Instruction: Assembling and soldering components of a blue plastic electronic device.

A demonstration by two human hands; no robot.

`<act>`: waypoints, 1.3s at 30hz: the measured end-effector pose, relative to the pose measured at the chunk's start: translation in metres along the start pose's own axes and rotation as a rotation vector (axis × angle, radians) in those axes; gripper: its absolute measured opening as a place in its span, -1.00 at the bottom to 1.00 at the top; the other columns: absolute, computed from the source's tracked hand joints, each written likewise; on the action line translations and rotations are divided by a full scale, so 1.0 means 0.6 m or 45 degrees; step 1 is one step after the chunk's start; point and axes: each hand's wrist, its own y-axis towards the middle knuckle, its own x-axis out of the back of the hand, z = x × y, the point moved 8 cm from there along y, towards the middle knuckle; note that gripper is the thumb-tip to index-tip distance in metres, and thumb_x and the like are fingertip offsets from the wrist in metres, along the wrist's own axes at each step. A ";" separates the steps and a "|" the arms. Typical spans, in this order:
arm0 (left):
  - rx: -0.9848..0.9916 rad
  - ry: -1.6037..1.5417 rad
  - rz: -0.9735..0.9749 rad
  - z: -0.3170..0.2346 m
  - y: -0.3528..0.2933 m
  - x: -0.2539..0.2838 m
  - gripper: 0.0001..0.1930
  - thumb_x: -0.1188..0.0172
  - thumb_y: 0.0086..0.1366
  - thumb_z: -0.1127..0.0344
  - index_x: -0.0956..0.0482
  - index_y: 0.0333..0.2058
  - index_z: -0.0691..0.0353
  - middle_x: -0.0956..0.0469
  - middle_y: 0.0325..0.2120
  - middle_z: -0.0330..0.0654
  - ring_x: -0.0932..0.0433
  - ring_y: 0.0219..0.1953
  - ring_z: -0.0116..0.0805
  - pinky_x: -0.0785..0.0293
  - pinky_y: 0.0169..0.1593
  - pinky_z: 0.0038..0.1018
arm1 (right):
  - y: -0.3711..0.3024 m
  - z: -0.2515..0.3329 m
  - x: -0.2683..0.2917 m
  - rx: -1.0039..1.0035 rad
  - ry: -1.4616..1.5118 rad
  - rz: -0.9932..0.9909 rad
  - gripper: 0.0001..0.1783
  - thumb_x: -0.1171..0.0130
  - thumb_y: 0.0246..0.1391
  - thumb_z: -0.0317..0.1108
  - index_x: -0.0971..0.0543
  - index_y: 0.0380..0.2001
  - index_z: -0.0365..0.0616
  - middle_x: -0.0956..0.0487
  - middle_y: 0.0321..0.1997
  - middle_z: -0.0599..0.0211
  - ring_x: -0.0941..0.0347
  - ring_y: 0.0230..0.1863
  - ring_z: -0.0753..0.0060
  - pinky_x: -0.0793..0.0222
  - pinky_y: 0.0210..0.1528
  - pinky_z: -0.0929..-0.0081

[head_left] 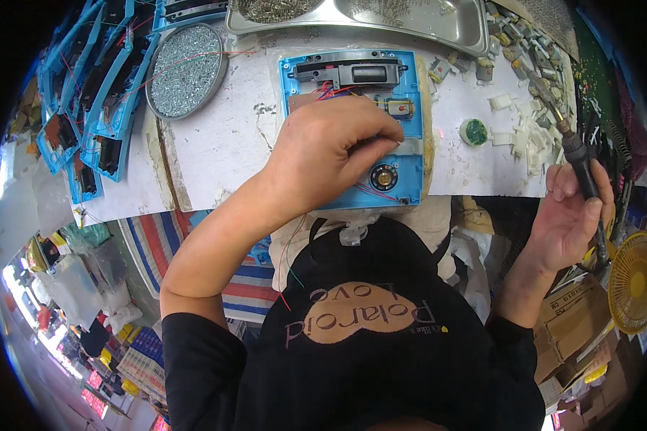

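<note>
Taking the open casing [411, 128] on the table [216, 147] as clock centre, 12 pointing away from the wearer: left hand [331, 140] is right over it, and there's a speaker [384, 177] inside around 5. Tray [469, 29] sits at 12, dish [223, 70] of screws [187, 68] at 10, other casings [115, 108] piled beyond that at 9. Loose plastic bits [526, 136] are at 3, then the soldering iron [579, 154] in the right hand [571, 215]. Fan's [634, 282] off-table at 4, just beside a box [575, 323].
</note>
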 end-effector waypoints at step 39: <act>-0.213 0.228 0.149 -0.019 -0.016 -0.014 -0.78 -0.40 -0.01 0.54 -0.58 -0.36 0.23 -0.54 -0.23 -0.15 -0.59 -0.20 -0.10 -0.55 -0.18 -0.29 | -0.025 0.014 -0.176 0.197 -0.450 0.880 -0.79 -0.26 0.07 -0.33 -0.61 -0.27 -0.23 -0.38 -0.66 0.37 -0.26 -0.68 0.35 -0.16 -0.59 0.40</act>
